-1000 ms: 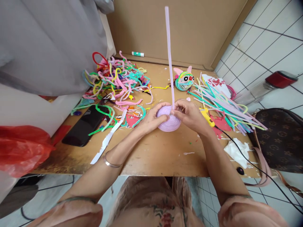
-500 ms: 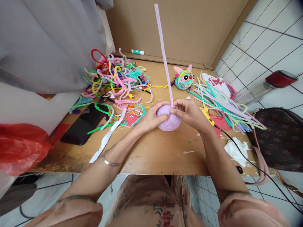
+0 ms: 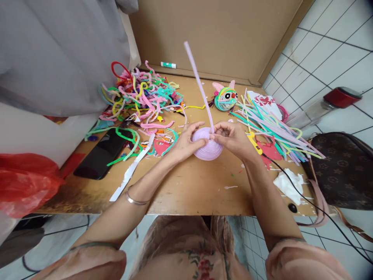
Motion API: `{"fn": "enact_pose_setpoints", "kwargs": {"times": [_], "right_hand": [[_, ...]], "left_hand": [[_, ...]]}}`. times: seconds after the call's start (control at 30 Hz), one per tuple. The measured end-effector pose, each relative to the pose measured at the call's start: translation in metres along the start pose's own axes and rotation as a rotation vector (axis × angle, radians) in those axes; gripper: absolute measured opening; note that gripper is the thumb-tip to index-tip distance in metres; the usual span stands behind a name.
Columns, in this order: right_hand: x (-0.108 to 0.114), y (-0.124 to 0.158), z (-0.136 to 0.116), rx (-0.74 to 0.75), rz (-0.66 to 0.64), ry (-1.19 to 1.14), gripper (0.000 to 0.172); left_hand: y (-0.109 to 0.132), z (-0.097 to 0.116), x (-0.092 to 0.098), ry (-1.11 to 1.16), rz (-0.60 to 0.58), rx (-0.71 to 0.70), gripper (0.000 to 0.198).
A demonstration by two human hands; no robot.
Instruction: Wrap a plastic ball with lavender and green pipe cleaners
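Observation:
A lilac coil of pipe cleaner [image 3: 208, 151], wound into a round, ridged shape, is held between both hands over the table. My left hand [image 3: 189, 140] grips its left side, thumb lying on the coil's top. At the right edge, my right hand [image 3: 230, 138] pinches the coil where the loose pipe cleaner end [image 3: 199, 83] leaves it. That long end rises up and away, leaning left and slightly bent. Behind the coil sits a small striped pipe cleaner animal head [image 3: 225, 96] with pink ears, black-and-white eyes and a red nose.
Tangled pipe cleaners [image 3: 145, 93] are heaped at the back left, near a black phone [image 3: 100, 155]. Straight pipe cleaners [image 3: 271, 124] lie at right beside a yellow glue gun [image 3: 254, 143], whose cord crosses crumpled tissue [image 3: 290, 184]. A brown bag [image 3: 340, 171] stands far right.
The loose pipe cleaner end has tipped lower and further left, with a slight bend now. My left fingers have lifted a little off the coil's far edge. My right hand keeps its pinch.

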State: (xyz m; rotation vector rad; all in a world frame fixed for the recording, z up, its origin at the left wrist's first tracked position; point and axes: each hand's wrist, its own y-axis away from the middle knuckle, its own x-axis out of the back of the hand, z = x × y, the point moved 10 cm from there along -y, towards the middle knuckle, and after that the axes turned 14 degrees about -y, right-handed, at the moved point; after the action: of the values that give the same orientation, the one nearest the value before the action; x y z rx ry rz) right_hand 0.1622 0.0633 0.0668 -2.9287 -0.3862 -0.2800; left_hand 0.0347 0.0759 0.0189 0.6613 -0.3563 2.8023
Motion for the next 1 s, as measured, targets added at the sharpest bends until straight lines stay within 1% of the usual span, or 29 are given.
{"fn": "enact_pose_setpoints", "kwargs": {"times": [0.07, 0.13, 0.23, 0.37, 0.43, 0.6, 0.8, 0.9, 1.0], "right_hand": [[0.007, 0.003, 0.007, -0.012, 0.091, -0.047, 0.040], [0.012, 0.007, 0.013, -0.028, 0.179, -0.070, 0.037], [0.016, 0.014, 0.017, -0.037, 0.298, -0.050, 0.032], [0.013, 0.023, 0.013, -0.018, 0.401, -0.023, 0.024], [0.012, 0.026, 0.010, 0.001, 0.434, 0.002, 0.020], [0.013, 0.032, 0.009, 0.025, 0.488, 0.011, 0.019], [0.013, 0.037, 0.005, 0.079, 0.512, -0.009, 0.018], [0.013, 0.038, 0.004, 0.086, 0.514, -0.009, 0.017], [0.014, 0.039, 0.005, 0.087, 0.508, -0.012, 0.018]], "left_hand": [[0.001, -0.004, 0.000, 0.019, 0.009, 0.056, 0.056], [0.001, -0.007, -0.002, 0.073, 0.007, 0.078, 0.050], [0.003, -0.008, -0.006, 0.169, 0.015, 0.064, 0.044], [0.010, -0.004, -0.006, 0.153, 0.105, 0.013, 0.038], [0.015, -0.002, -0.007, 0.123, 0.127, 0.019, 0.037], [0.023, 0.001, -0.014, 0.153, 0.122, 0.079, 0.040], [0.022, -0.001, -0.015, 0.203, 0.165, 0.112, 0.040], [0.021, -0.001, -0.014, 0.215, 0.187, 0.114, 0.038], [0.020, -0.002, -0.014, 0.209, 0.202, 0.129, 0.039]]}}
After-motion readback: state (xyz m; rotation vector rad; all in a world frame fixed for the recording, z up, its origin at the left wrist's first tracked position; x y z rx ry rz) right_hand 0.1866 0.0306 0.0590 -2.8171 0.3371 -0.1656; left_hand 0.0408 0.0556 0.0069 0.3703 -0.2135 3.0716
